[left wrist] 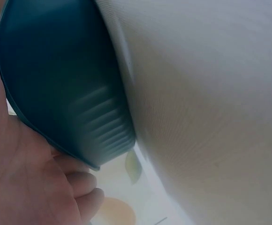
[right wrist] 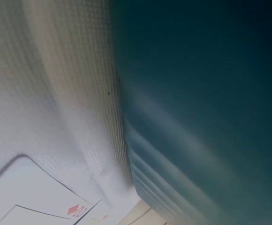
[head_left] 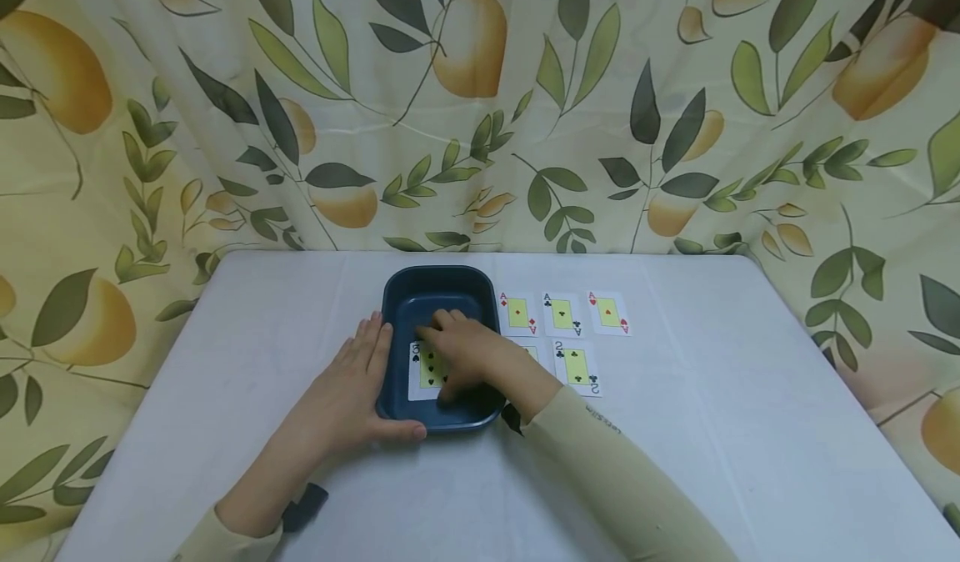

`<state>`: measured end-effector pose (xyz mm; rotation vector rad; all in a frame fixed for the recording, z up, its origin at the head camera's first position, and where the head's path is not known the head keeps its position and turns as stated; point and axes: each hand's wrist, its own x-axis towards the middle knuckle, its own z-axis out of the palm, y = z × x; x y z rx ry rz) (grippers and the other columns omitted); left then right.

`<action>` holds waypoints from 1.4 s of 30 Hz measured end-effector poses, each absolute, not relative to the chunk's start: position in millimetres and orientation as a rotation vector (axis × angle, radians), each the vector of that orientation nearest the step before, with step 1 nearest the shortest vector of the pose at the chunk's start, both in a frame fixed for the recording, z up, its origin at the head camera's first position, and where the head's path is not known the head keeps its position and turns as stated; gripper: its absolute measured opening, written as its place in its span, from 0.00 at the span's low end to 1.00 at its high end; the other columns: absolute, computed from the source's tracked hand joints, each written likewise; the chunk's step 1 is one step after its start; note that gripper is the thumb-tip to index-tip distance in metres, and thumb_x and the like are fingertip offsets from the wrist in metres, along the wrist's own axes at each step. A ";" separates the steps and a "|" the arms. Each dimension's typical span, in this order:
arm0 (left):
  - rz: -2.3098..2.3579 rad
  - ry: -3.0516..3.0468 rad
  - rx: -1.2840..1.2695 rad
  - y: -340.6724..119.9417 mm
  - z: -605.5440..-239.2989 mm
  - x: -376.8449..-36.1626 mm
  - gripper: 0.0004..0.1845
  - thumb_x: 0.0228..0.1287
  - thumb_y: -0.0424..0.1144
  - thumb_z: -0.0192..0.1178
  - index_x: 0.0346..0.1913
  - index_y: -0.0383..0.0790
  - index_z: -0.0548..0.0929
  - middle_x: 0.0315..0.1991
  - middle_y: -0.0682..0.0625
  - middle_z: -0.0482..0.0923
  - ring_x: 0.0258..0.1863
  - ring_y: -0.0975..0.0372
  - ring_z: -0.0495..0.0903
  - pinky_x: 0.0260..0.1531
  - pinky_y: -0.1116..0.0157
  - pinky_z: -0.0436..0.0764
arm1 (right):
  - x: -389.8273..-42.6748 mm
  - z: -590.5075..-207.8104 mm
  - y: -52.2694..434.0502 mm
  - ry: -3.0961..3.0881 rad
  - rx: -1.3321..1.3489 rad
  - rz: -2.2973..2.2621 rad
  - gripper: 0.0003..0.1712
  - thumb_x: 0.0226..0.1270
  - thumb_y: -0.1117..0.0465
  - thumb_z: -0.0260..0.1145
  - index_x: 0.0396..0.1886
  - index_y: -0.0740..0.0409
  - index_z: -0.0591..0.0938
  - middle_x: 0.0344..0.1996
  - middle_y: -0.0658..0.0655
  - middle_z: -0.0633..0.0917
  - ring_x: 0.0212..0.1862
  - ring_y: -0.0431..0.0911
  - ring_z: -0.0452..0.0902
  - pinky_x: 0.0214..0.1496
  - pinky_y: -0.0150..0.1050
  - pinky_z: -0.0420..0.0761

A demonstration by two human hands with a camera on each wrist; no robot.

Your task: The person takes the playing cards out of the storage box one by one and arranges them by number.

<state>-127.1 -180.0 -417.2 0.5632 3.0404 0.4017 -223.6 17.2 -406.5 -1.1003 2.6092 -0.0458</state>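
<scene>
A dark blue rectangular tray (head_left: 442, 280) stands on the white-covered table. My left hand (head_left: 348, 387) rests along its left side, fingers straight at the rim and thumb stretched by the near corner. In the left wrist view the palm and fingers lie against the rim of the tray (left wrist: 56, 70). My right hand (head_left: 468, 349) reaches inside the tray over a playing card (head_left: 422, 383) with black pips and a yellow centre. Its fingertips bend down at the card's far end, the thumb at its near right corner, gripping it. The hand covers the card's right part.
Right of the tray, an ace of diamonds (head_left: 518, 313), an ace of clubs (head_left: 562, 314) and an ace of hearts (head_left: 609, 313) form a row. Below lie a two of clubs (head_left: 577, 368) and a two of diamonds (right wrist: 37, 192), partly hidden by my right arm. A leaf-patterned curtain (head_left: 480, 128) hangs behind.
</scene>
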 end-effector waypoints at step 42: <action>0.386 3.022 0.502 -177.3 -417.8 -128.1 0.78 0.35 0.86 0.60 0.79 0.31 0.45 0.81 0.37 0.35 0.80 0.46 0.39 0.76 0.47 0.52 | -192.5 -373.1 79.6 2.757 -1.052 -0.470 0.52 0.44 0.51 0.80 0.73 0.49 0.70 0.57 0.50 0.71 0.53 0.42 0.64 0.49 0.31 0.78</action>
